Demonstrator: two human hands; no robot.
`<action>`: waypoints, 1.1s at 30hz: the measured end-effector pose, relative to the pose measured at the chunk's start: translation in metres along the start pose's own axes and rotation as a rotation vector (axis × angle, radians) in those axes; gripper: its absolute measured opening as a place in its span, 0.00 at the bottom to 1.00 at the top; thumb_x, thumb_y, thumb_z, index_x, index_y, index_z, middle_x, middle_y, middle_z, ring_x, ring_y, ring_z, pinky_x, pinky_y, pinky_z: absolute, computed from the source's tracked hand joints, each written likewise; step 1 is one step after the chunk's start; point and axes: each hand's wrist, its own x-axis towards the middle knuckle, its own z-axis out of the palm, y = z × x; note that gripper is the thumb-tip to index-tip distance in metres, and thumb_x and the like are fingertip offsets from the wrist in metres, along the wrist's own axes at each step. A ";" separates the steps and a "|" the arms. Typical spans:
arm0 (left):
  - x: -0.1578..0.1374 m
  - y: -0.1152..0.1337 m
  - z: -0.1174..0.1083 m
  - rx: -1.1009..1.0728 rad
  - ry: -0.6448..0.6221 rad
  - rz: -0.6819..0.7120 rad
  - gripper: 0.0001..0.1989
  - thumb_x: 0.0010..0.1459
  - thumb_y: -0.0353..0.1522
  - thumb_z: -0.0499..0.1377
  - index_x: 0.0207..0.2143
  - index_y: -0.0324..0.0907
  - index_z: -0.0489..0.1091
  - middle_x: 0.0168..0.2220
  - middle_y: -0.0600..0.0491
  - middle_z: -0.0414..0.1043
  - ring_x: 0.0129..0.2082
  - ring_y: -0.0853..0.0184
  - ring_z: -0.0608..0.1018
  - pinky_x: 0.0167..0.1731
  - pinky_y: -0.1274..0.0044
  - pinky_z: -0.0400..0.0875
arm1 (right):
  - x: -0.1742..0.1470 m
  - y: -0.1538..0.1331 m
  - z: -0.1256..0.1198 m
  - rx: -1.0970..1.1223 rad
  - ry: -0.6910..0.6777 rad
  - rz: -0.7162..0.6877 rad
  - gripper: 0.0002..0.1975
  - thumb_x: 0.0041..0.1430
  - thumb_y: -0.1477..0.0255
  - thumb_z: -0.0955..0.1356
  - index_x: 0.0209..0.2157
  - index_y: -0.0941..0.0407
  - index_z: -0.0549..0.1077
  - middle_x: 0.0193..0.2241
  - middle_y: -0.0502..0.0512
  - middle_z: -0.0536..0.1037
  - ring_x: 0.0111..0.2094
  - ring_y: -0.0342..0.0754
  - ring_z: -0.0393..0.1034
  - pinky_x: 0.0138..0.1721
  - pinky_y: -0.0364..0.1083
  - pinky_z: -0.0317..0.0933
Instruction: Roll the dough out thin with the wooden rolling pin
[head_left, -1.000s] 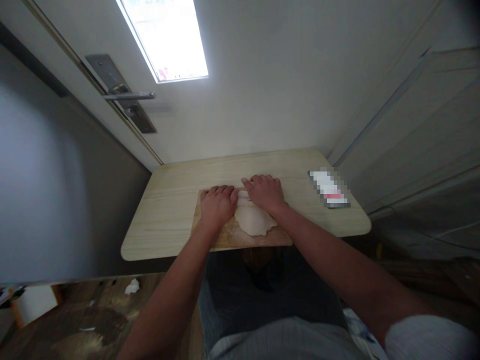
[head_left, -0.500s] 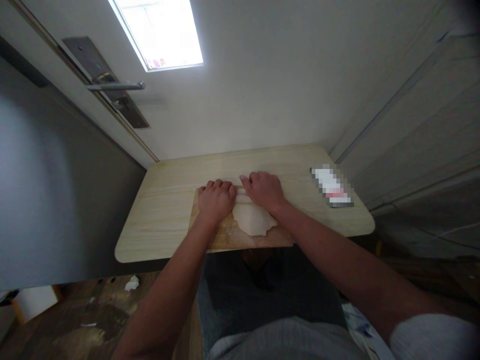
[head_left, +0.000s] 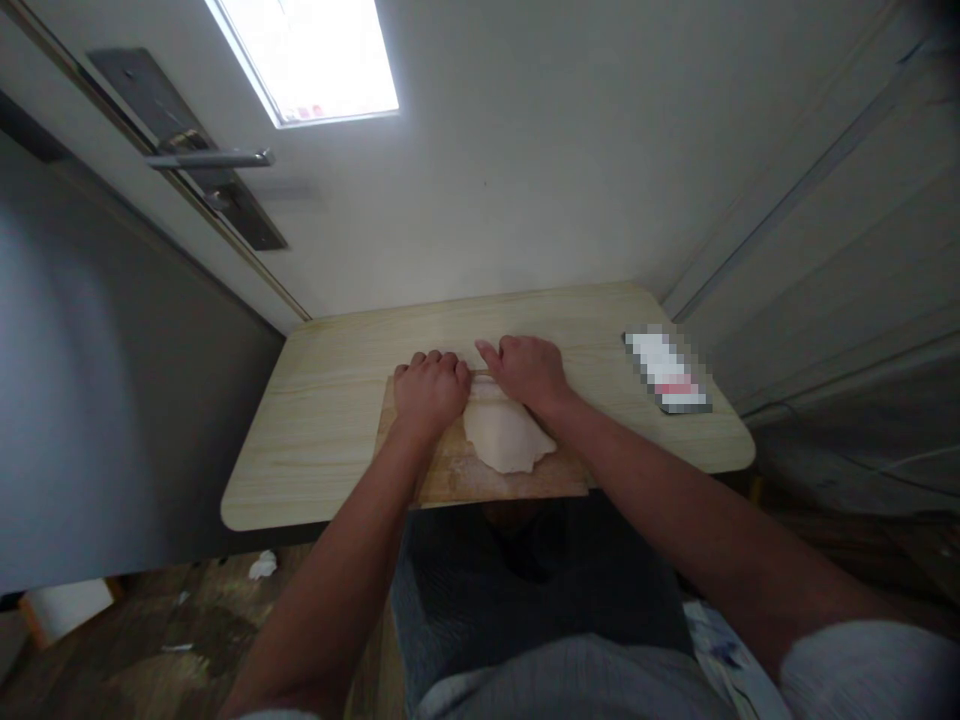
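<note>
A flat, pale sheet of dough point(head_left: 504, 442) lies on a wooden board point(head_left: 480, 482) at the near edge of a light wooden table point(head_left: 330, 400). My left hand point(head_left: 429, 392) and my right hand point(head_left: 527, 370) rest side by side at the dough's far edge, fingers curled down. Between them a short piece of a thin pale rolling pin point(head_left: 478, 379) shows; the rest of it is hidden under my palms. Both hands press on it, over the board's far part.
A blurred flat rectangular object point(head_left: 667, 372) lies near the table's right end. A white door with a metal handle point(head_left: 210, 160) stands behind the table, and a grey wall is on the left. Scraps of paper point(head_left: 262, 566) lie on the wooden floor below.
Both hands have slid a little away from me toward the board's far edge, uncovering more of the dough. The dough and the board stay in place.
</note>
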 end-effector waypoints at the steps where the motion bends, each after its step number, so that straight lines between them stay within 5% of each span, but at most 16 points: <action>1: 0.001 0.000 0.001 -0.003 0.000 -0.001 0.24 0.69 0.41 0.39 0.43 0.43 0.73 0.48 0.43 0.75 0.50 0.52 0.72 0.47 0.61 0.64 | 0.001 0.000 0.000 0.001 0.000 0.002 0.42 0.69 0.47 0.46 0.40 0.59 0.81 0.35 0.67 0.81 0.37 0.57 0.76 0.38 0.52 0.61; 18: 0.018 -0.005 0.006 -0.022 -0.009 0.020 0.23 0.69 0.40 0.41 0.45 0.43 0.74 0.48 0.42 0.75 0.50 0.52 0.72 0.48 0.60 0.64 | 0.013 0.003 0.001 0.012 -0.040 0.039 0.37 0.69 0.48 0.50 0.40 0.59 0.79 0.36 0.66 0.81 0.37 0.55 0.74 0.38 0.50 0.60; 26: -0.004 -0.005 0.002 -0.060 0.062 0.079 0.23 0.69 0.41 0.41 0.53 0.45 0.71 0.53 0.45 0.73 0.52 0.53 0.72 0.50 0.61 0.63 | -0.017 -0.003 0.003 0.053 0.076 0.088 0.28 0.70 0.52 0.56 0.48 0.61 0.73 0.48 0.69 0.75 0.51 0.61 0.65 0.50 0.57 0.56; 33: -0.017 -0.007 0.003 -0.100 0.119 0.121 0.23 0.70 0.42 0.42 0.56 0.47 0.70 0.59 0.48 0.70 0.57 0.53 0.70 0.54 0.60 0.61 | -0.035 -0.006 0.011 0.118 0.102 0.101 0.32 0.69 0.52 0.56 0.61 0.61 0.65 0.59 0.70 0.69 0.60 0.66 0.58 0.58 0.66 0.48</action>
